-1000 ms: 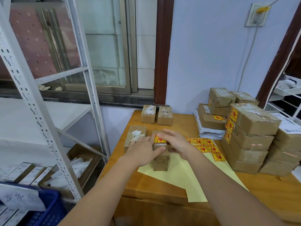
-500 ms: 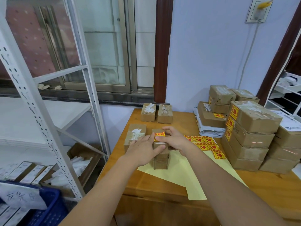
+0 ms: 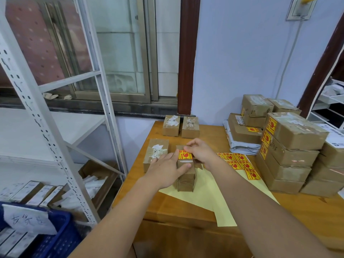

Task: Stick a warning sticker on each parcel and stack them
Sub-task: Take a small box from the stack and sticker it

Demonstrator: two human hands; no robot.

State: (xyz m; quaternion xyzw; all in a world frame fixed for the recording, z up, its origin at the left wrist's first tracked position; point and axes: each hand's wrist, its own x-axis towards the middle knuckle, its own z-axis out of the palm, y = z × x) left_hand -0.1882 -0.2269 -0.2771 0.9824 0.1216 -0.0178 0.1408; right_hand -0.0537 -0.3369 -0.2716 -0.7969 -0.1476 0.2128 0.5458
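Note:
A small stack of brown cardboard parcels (image 3: 186, 178) stands on the wooden table (image 3: 186, 211), with a yellow and red warning sticker (image 3: 184, 155) on its top. My left hand (image 3: 165, 171) holds the stack from its left side, thumb across the top. My right hand (image 3: 200, 151) rests its curled fingers on the top parcel's far right edge, beside the sticker. More warning stickers (image 3: 240, 163) lie on a pale yellow backing sheet (image 3: 210, 198) to the right. An unstickered parcel (image 3: 155, 154) sits just left of the stack.
Two small parcels (image 3: 180, 126) stand at the table's far edge. Stickered parcel stacks (image 3: 290, 151) fill the right side, with a grey mailer bag (image 3: 242, 146) under some. A white metal shelf rack (image 3: 46, 127) and a blue crate (image 3: 55, 237) stand to the left.
My right hand has drawn back to the right off the sticker, which now shows flat on the top parcel. My left hand has stayed on the stack.

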